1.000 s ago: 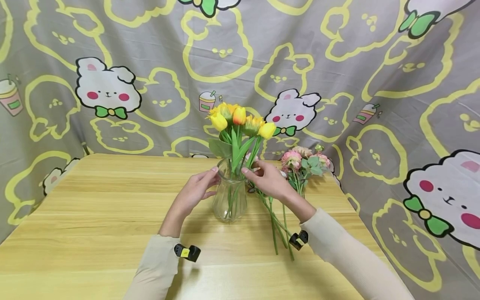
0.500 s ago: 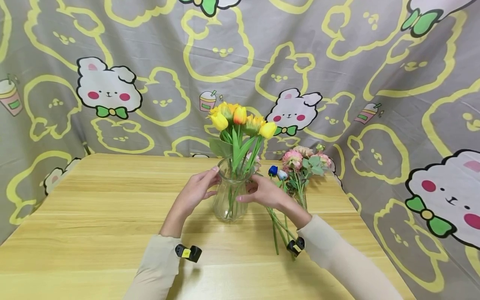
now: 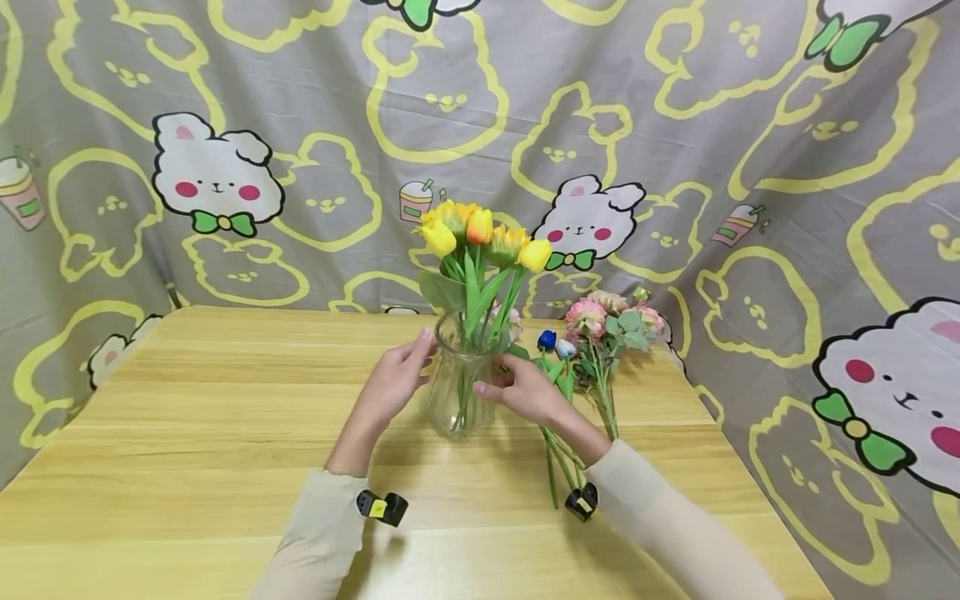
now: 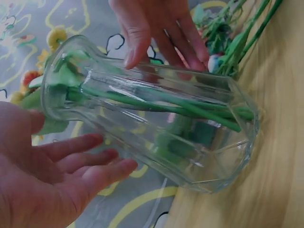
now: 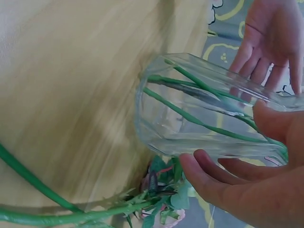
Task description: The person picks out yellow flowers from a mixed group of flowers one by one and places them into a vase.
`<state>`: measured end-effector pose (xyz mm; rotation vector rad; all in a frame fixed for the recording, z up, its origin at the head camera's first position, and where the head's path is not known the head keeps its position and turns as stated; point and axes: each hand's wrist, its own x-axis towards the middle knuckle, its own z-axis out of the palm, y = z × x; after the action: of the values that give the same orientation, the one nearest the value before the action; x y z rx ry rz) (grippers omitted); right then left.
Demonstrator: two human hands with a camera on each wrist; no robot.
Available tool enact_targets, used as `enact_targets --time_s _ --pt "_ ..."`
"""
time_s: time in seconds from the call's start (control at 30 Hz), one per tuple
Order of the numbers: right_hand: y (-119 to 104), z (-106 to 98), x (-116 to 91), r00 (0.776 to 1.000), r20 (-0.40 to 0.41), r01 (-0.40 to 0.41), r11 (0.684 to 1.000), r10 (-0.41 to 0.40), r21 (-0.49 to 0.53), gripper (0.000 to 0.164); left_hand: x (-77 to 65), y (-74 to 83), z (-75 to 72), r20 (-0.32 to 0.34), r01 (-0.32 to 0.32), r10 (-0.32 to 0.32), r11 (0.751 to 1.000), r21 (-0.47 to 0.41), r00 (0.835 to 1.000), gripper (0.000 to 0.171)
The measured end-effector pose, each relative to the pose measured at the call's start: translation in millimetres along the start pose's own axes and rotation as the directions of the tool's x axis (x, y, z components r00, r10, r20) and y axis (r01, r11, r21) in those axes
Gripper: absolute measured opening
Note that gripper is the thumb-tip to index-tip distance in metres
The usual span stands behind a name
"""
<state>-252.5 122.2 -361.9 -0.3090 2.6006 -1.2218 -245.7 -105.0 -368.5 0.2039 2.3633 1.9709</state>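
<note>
A clear ribbed glass vase [image 3: 454, 404] stands upright on the wooden table, holding yellow tulips [image 3: 439, 238], an orange-red tulip [image 3: 480, 226] and sunflowers [image 3: 507, 245]. Their green stems [image 4: 190, 108] show through the glass. My left hand [image 3: 390, 379] is beside the vase's left side, its fingers spread and fairly straight; in the left wrist view a gap shows between the palm and the glass. On the other side, my right hand [image 3: 528, 390] has its fingers loosely extended along the glass, with the thumb [image 5: 270, 121] close to the vase's near face.
Right of the vase lie a blue tulip [image 3: 547, 340] and a pale blue-white tulip [image 3: 566, 349], stems pointing toward me. Pink flowers [image 3: 585, 319] with grey-green leaves lie farther right. A patterned curtain [image 3: 322, 100] surrounds the table [image 3: 187, 433].
My right hand has come down from the flower stems at the rim to the vase's side. My left hand has eased slightly off the vase neck. The blue tulips have come into view.
</note>
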Motion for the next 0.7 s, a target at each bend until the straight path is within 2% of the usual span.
enact_targets --time_s 0.07,0.13,0.27,0.37,0.47,0.7 --pt "0.0 2.8 0.5 1.0 -0.01 -0.003 1.0 0.003 -0.004 0.072 -1.7 0.8 -2.4 -0.024 0.0 0.001 0.997 0.076 1.0 0.069" --pt "0.1 5.3 1.0 1.0 -0.021 -0.01 1.0 0.01 -0.009 0.071 -3.5 2.1 -5.2 -0.018 0.005 -0.002 0.992 0.13 1.0 0.061" --pt "0.2 8.5 1.7 0.999 -0.046 -0.022 1.0 0.021 -0.015 0.071 -6.4 5.0 -8.5 0.05 0.013 -0.026 0.971 0.24 0.998 0.049" --pt "1.2 10.3 3.0 0.998 -0.061 -0.016 1.0 0.015 -0.01 0.07 -7.3 6.6 -8.7 0.093 0.023 -0.05 0.961 0.274 0.994 0.047" --pt "2.9 12.8 4.9 0.997 -0.075 -0.011 1.0 0.011 0.011 0.069 -6.8 6.5 -7.8 0.101 0.055 -0.081 0.969 0.241 0.992 0.047" --pt "8.9 19.4 10.0 0.992 -0.12 -0.02 0.994 0.032 0.104 0.064 -3.2 2.0 -3.7 0.093 0.064 -0.077 0.989 0.135 0.993 0.04"
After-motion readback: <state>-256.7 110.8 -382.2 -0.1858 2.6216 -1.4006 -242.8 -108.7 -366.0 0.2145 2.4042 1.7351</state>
